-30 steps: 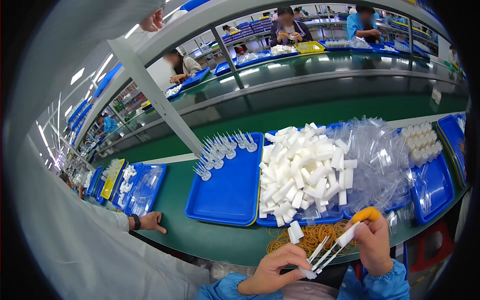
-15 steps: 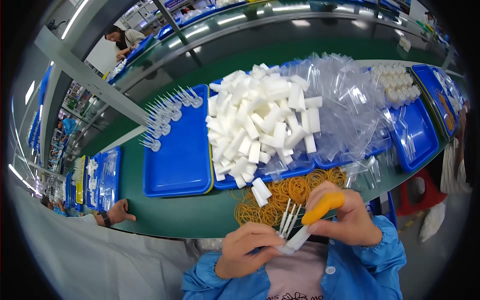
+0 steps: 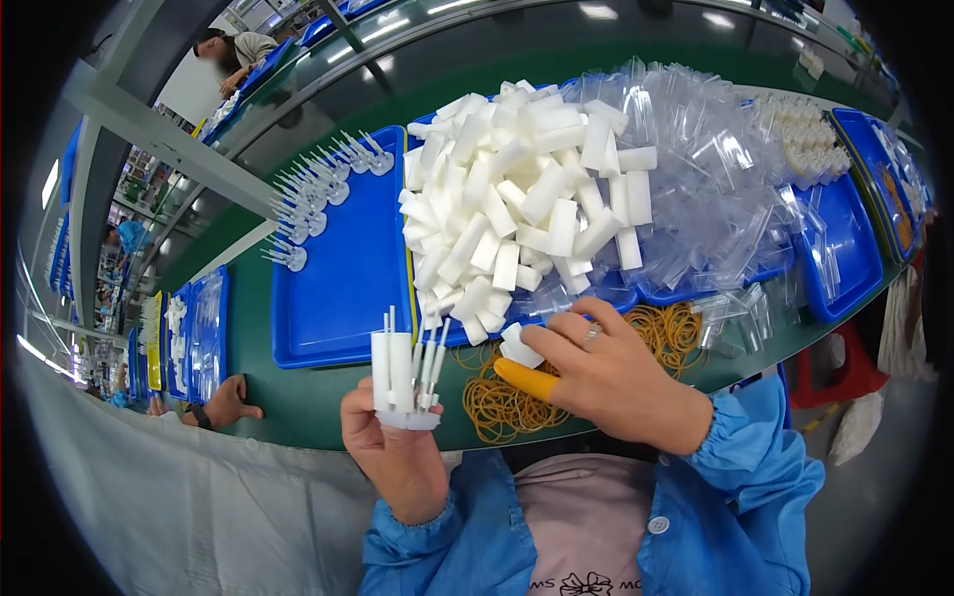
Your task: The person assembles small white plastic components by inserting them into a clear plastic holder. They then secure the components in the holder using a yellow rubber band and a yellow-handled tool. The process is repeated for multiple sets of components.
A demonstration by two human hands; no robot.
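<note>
My left hand is closed round the white base of a holder with several thin upright rods. White foam blocks stand on this holder, over some of its rods. My right hand, with a yellow finger cot on one finger and a ring on another, reaches to the table edge. Its fingers pinch a loose white foam block, partly hidden by the hand. Tan rubber bands lie in a heap under and beside that hand.
Beyond my hands, white foam blocks and clear plastic sleeves are heaped on blue trays. At left, a blue tray carries several rod holders. Another person's hand rests at the left table edge; a red stool stands right.
My hands have parted. The left has moved left and up with the rod holder, now turned upright. The right has let go of it and reached forward to a loose foam block.
</note>
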